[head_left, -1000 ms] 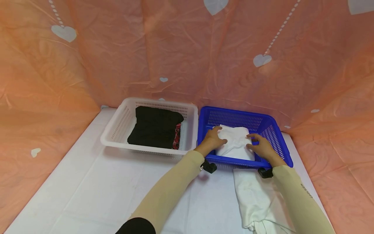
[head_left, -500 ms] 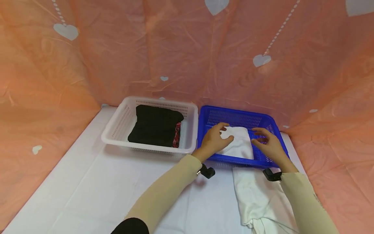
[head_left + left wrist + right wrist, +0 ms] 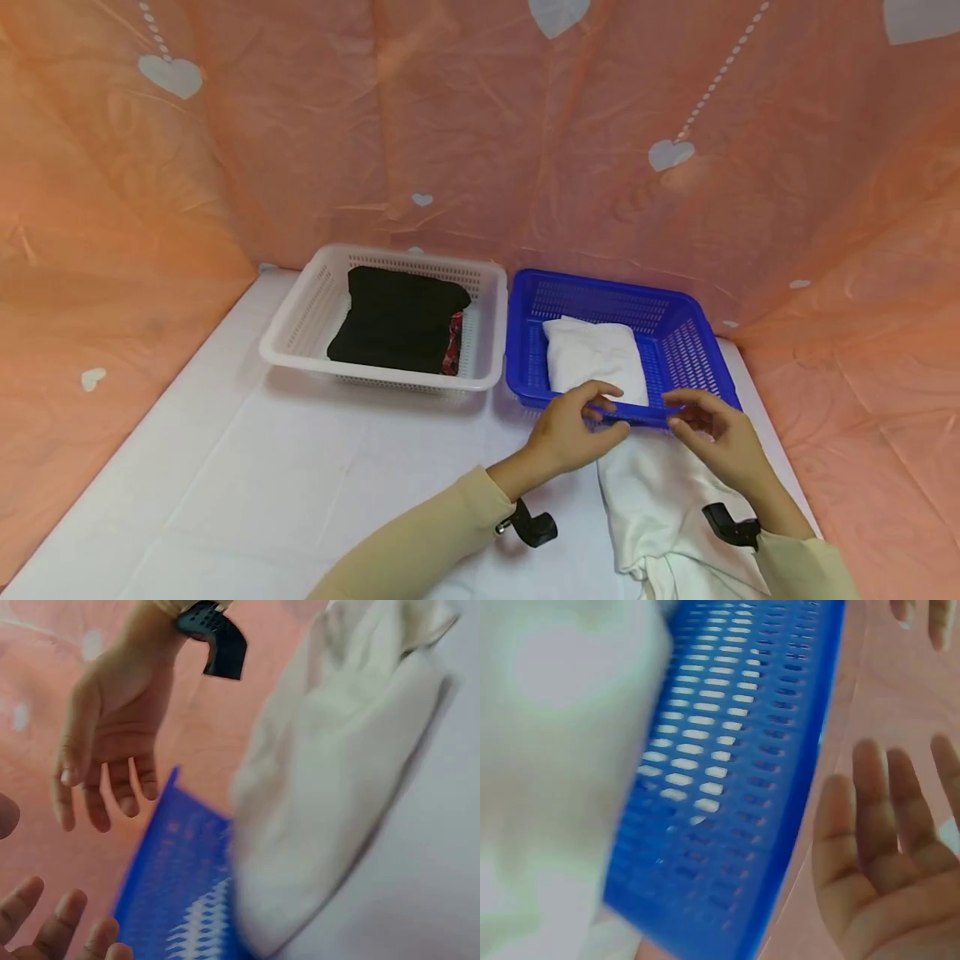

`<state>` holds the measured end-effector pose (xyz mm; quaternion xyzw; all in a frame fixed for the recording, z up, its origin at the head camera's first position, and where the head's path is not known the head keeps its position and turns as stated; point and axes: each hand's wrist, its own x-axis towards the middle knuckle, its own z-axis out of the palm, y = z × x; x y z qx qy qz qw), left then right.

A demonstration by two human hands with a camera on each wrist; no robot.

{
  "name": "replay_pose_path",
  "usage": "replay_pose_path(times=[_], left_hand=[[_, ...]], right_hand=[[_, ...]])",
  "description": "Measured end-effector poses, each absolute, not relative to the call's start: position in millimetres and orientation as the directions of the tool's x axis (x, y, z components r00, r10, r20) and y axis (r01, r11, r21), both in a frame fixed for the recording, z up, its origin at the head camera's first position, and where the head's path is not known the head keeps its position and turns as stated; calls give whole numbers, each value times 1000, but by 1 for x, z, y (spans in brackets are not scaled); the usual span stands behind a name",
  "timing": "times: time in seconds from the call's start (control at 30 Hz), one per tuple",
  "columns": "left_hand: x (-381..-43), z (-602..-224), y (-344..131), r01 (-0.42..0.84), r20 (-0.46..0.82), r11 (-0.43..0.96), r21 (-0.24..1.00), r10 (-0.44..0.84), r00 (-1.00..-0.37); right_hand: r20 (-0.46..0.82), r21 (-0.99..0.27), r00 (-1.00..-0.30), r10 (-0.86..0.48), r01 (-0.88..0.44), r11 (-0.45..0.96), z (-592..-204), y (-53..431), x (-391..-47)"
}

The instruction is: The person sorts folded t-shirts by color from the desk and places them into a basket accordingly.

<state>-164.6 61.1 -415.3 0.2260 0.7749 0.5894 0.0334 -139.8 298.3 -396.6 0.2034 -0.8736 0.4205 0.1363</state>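
Observation:
A folded white garment (image 3: 596, 354) lies inside the blue basket (image 3: 540, 396). Just above that basket's front rim my left hand (image 3: 573, 429) hovers with loosely bent fingers and holds nothing. To its right, my right hand (image 3: 720, 437) is likewise free, its fingers relaxed near the front right corner of the rim. Beneath the hands, a second white garment (image 3: 652, 508) lies bunched on the table; part of it is hidden by the right hand and wrist. In the right wrist view the spread fingers (image 3: 877, 817) stand beside the slotted basket wall (image 3: 727, 750).
A white basket (image 3: 300, 360) stands left of the blue one, with a folded black garment (image 3: 397, 321) and a red patterned piece (image 3: 453, 343) in it. Orange sheeting with white hearts rises behind and at both sides of the white-covered table (image 3: 247, 467).
Both hands have left the folded white garment in the blue basket and drawn back toward the front rim, above the second white garment. The baskets stay in place.

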Motion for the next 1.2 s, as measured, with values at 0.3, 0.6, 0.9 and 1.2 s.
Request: replay_pose_path(times=[0.3,0.6,0.9,1.2], left_hand=[[-130,-458,79,87,0,235,968,346,-938],[-115,-475,88,14,-104,340,940,327,-939],[-111,-477,91,5,-136,366,931,360,-923],[-105,-473,93,-12,-153,375,927,350,-924]], right_hand=[[271,-529,-942,-200,-319,786,-418,329,-103],[182,-447,-974,-135,-204,871,-434,370,-94],[63,-412,-992,-113,-129,902,-441,382,-92],[-173,-475,-981,-84,8,880,-444,389,-86]])
